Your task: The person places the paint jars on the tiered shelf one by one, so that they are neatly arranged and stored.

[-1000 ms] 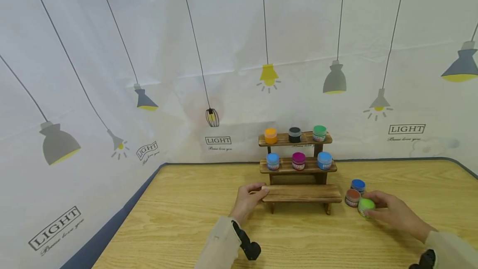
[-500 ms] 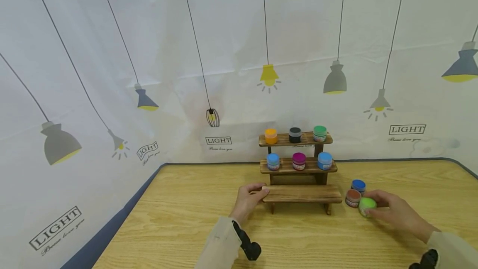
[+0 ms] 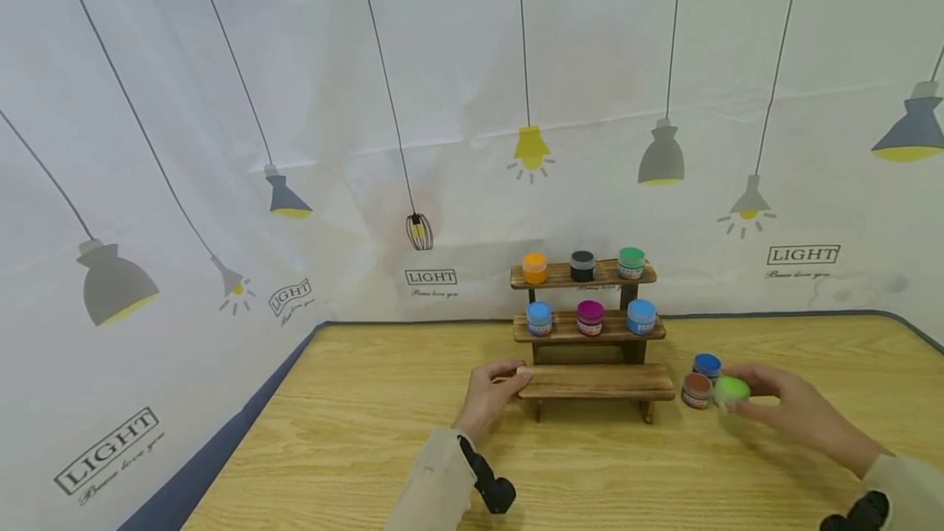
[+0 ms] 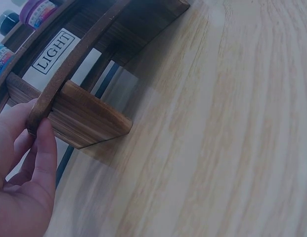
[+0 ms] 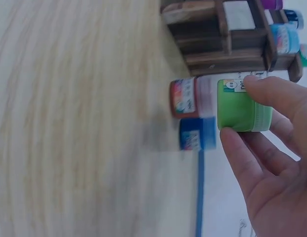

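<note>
My left hand [image 3: 487, 396] pinches the left end of the lowest step of a three-step wooden stand [image 3: 597, 383]; the left wrist view shows thumb and fingers round the step's edge [image 4: 69, 66]. Between the thumb and fingers of my right hand [image 3: 792, 412] is a light green paint jar [image 5: 237, 104], which looks raised off the table in the right wrist view. Just beyond it stand a brown paint jar [image 3: 696, 391] and a dark blue paint jar [image 3: 707, 365], side by side on the table, right of the stand.
The middle step carries a light blue jar [image 3: 538, 319], a purple jar [image 3: 590, 318] and another blue jar [image 3: 641, 317]. Orange [image 3: 534, 268], black [image 3: 583, 266] and green [image 3: 631, 263] jars stand on the top step. Behind the wooden table [image 3: 354, 433] hangs a lamp-printed cloth [image 3: 472, 88].
My right hand has shifted the light green jar slightly right and up in the head view, away from its earlier spot on the table. The left hand stays put.
</note>
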{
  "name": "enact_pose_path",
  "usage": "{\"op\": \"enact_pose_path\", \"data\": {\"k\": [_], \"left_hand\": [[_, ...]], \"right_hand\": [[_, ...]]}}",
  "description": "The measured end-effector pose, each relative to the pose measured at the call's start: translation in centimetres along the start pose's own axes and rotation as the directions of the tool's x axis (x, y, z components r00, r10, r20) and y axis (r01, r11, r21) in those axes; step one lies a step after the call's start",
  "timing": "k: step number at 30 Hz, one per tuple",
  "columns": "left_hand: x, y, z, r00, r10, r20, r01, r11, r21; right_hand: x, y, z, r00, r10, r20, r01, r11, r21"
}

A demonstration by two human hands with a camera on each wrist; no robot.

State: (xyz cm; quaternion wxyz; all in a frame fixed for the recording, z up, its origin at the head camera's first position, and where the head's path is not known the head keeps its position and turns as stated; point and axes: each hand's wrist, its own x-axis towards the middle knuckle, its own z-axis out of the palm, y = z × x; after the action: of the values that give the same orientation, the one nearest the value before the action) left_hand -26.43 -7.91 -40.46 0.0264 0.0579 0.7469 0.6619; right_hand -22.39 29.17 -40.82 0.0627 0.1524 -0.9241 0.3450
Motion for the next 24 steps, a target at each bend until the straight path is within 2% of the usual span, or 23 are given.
{"op": "enact_pose_path", "data": {"k": [4,8,13,18,24], "left_hand": [[0.9,-1.2,-0.1,1.0,0.003,0.001,-0.003,1.0,0.003],[1.9,-2.6,-0.1,1.0,0.007,0.001,-0.007,1.0,0.001],[1.8,-2.5,-0.1,1.0,0.012,-0.004,-0.012,1.0,0.003],[1.7,-2.4,-0.1,1.0,0.017,0.001,-0.017,1.0,0.005],[1.7,-2.5,-0.1,1.0,0.028,0.007,-0.028,1.0,0.004]], "right_hand": [[0.3,-1.1,-0.2,1.0,-0.03,-0.003,0.03,0.999,0.019],[0.6,-2.4,0.0,0.993,-0.111,-0.035,0.112,0.992,0.054],[1.2,-3.8,0.7,0.973,-0.223,-0.065,0.228,0.97,0.082],[2.0,-5.6,1.5,0.969,-0.244,-0.033,0.246,0.961,0.123],[3.3,-7.3,2.7,0.967,-0.251,0.048,0.237,0.951,0.198]]}}
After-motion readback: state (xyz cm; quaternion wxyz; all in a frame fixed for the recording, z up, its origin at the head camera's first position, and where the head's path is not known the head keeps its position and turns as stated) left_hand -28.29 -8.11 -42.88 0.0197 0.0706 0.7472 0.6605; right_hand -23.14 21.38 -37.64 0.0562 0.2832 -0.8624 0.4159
